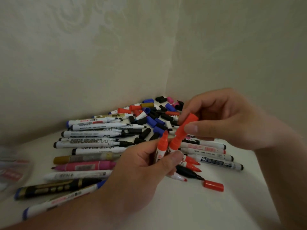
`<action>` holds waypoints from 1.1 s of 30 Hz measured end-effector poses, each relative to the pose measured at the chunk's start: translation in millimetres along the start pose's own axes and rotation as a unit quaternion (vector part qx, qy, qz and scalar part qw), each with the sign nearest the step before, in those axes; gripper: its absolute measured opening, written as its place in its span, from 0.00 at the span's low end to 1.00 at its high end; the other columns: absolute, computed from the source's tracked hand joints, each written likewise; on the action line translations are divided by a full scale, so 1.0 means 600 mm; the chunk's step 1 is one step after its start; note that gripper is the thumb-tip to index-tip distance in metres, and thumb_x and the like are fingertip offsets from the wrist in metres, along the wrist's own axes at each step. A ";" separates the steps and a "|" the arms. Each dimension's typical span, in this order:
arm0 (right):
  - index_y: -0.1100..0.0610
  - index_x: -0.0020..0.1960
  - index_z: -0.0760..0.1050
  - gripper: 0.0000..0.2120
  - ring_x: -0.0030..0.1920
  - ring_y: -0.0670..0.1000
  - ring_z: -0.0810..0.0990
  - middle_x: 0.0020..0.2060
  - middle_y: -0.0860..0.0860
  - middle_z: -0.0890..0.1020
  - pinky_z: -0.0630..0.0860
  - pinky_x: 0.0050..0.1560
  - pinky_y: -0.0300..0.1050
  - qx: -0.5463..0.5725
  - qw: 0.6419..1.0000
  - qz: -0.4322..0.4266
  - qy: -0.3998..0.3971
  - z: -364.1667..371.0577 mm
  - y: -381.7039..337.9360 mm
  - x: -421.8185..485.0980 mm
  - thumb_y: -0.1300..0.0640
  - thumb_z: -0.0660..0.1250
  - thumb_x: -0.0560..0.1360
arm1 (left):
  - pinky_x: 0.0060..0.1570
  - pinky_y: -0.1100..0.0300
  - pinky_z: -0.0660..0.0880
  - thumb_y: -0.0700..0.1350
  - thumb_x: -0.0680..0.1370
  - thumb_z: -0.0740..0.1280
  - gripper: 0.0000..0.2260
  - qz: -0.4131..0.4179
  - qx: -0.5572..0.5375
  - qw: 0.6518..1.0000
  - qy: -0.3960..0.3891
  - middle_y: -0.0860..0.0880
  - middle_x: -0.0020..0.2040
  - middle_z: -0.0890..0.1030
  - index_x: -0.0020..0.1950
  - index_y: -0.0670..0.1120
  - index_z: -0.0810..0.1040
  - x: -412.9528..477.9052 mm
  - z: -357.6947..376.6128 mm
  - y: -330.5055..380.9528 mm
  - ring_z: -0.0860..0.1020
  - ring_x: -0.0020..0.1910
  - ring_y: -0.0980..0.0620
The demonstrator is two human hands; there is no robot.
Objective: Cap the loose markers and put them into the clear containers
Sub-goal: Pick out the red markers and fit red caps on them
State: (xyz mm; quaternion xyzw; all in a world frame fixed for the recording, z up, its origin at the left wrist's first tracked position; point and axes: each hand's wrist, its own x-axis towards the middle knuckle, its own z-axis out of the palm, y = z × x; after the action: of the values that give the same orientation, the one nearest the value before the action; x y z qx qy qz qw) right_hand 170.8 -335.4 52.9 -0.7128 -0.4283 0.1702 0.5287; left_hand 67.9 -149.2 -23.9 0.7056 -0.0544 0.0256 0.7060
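Right now my left hand (144, 171) grips two red markers (162, 146) upright above the middle of the counter (182, 209). My right hand (224, 120) pinches a red cap (187, 123) between thumb and fingers at one marker's tip. The markers are light, stiff and smooth and likely to twist, so I judge a hold low on the barrel best, pushing the cap straight on. Loose caps (154, 120) heap toward the far corner. Something clear and blurred (11, 171) sits at the left edge.
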 end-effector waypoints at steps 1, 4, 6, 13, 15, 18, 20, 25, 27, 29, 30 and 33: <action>0.62 0.50 0.83 0.10 0.31 0.67 0.73 0.38 0.67 0.79 0.72 0.30 0.57 -0.016 1.000 0.000 -0.010 0.004 -0.001 0.000 0.57 0.74 0.71 | 0.32 0.71 0.72 0.55 0.68 0.70 0.06 0.002 -0.004 1.000 -0.005 0.49 0.34 0.84 0.39 0.57 0.85 0.000 0.000 0.000 0.78 0.31 0.62; 0.62 0.49 0.82 0.11 0.35 0.74 0.73 0.38 0.69 0.78 0.72 0.32 0.69 -0.040 0.999 0.024 -0.026 0.019 -0.005 0.002 0.55 0.75 0.72 | 0.33 0.70 0.75 0.52 0.68 0.71 0.05 0.001 -0.042 0.999 -0.005 0.49 0.35 0.84 0.40 0.57 0.86 0.002 0.002 -0.004 0.81 0.34 0.58; 0.61 0.49 0.82 0.11 0.35 0.72 0.76 0.37 0.67 0.80 0.74 0.32 0.68 -0.074 0.996 0.036 -0.022 0.027 -0.006 0.003 0.54 0.74 0.72 | 0.35 0.68 0.76 0.52 0.68 0.73 0.05 0.003 -0.063 0.998 -0.007 0.47 0.36 0.85 0.42 0.57 0.87 0.004 0.002 -0.007 0.83 0.36 0.55; 0.58 0.47 0.83 0.11 0.35 0.69 0.79 0.37 0.62 0.83 0.75 0.32 0.69 -0.117 0.992 0.038 -0.012 0.026 -0.015 0.002 0.51 0.74 0.73 | 0.41 0.63 0.79 0.53 0.69 0.74 0.09 0.019 -0.086 0.996 0.006 0.47 0.40 0.86 0.48 0.57 0.86 0.002 0.002 -0.010 0.84 0.39 0.51; 0.58 0.47 0.83 0.09 0.34 0.69 0.79 0.36 0.60 0.83 0.75 0.30 0.67 -0.126 0.991 0.032 -0.014 0.027 -0.017 0.002 0.52 0.74 0.73 | 0.42 0.61 0.79 0.56 0.69 0.73 0.08 0.017 -0.056 0.998 0.009 0.48 0.40 0.85 0.47 0.60 0.85 0.002 0.002 -0.012 0.83 0.39 0.53; 0.58 0.47 0.83 0.09 0.33 0.66 0.79 0.35 0.59 0.83 0.76 0.30 0.63 -0.136 0.990 0.023 -0.011 0.030 -0.017 0.003 0.52 0.75 0.72 | 0.42 0.62 0.78 0.58 0.66 0.70 0.08 0.013 -0.025 1.000 0.005 0.51 0.38 0.85 0.43 0.62 0.85 0.001 0.001 -0.014 0.82 0.38 0.57; 0.59 0.46 0.83 0.09 0.32 0.64 0.80 0.35 0.58 0.84 0.77 0.30 0.61 -0.143 0.990 0.018 -0.005 0.034 -0.018 0.005 0.53 0.75 0.72 | 0.40 0.66 0.77 0.57 0.66 0.70 0.07 0.017 -0.027 0.999 -0.001 0.52 0.36 0.84 0.42 0.61 0.85 0.000 0.000 -0.013 0.81 0.36 0.58; 0.62 0.45 0.82 0.09 0.31 0.50 0.80 0.34 0.53 0.84 0.75 0.33 0.40 -0.140 0.990 0.018 -0.014 0.044 -0.020 0.009 0.55 0.75 0.72 | 0.34 0.71 0.73 0.55 0.66 0.70 0.05 0.023 -0.023 0.999 0.001 0.54 0.32 0.83 0.39 0.62 0.85 -0.001 0.000 -0.012 0.79 0.32 0.62; 0.64 0.45 0.82 0.10 0.31 0.48 0.80 0.33 0.53 0.84 0.75 0.34 0.39 -0.134 0.991 0.025 -0.020 0.047 -0.020 0.008 0.57 0.75 0.71 | 0.34 0.71 0.73 0.55 0.66 0.69 0.05 0.029 -0.023 0.999 0.003 0.55 0.32 0.82 0.38 0.62 0.85 -0.002 0.000 -0.013 0.78 0.32 0.62; 0.63 0.45 0.82 0.10 0.31 0.52 0.80 0.33 0.54 0.84 0.75 0.33 0.42 -0.136 0.990 0.029 -0.019 0.048 -0.020 0.009 0.56 0.75 0.71 | 0.34 0.71 0.73 0.56 0.66 0.69 0.05 0.031 -0.021 0.999 0.007 0.55 0.32 0.83 0.38 0.62 0.85 -0.002 0.000 -0.015 0.79 0.32 0.62; 0.62 0.45 0.82 0.10 0.31 0.54 0.80 0.33 0.54 0.84 0.75 0.33 0.43 -0.138 0.990 0.030 -0.018 0.049 -0.020 0.010 0.55 0.75 0.71 | 0.34 0.71 0.74 0.56 0.65 0.70 0.06 0.029 -0.022 0.999 0.009 0.54 0.32 0.83 0.38 0.61 0.85 -0.001 0.000 -0.016 0.79 0.33 0.62; 0.60 0.44 0.82 0.10 0.30 0.50 0.78 0.32 0.52 0.83 0.73 0.32 0.40 -0.142 0.989 0.030 -0.016 0.050 -0.020 0.010 0.53 0.74 0.71 | 0.34 0.70 0.74 0.57 0.65 0.70 0.08 0.021 -0.028 0.999 0.015 0.53 0.34 0.84 0.38 0.57 0.86 -0.001 -0.002 -0.019 0.80 0.33 0.61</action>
State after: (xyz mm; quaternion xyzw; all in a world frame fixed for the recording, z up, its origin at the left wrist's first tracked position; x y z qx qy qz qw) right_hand 148.4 -311.9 53.6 -0.7901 -0.4351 0.1349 0.4101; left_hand 68.4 -148.0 -35.2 0.6839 -0.0589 0.0493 0.7255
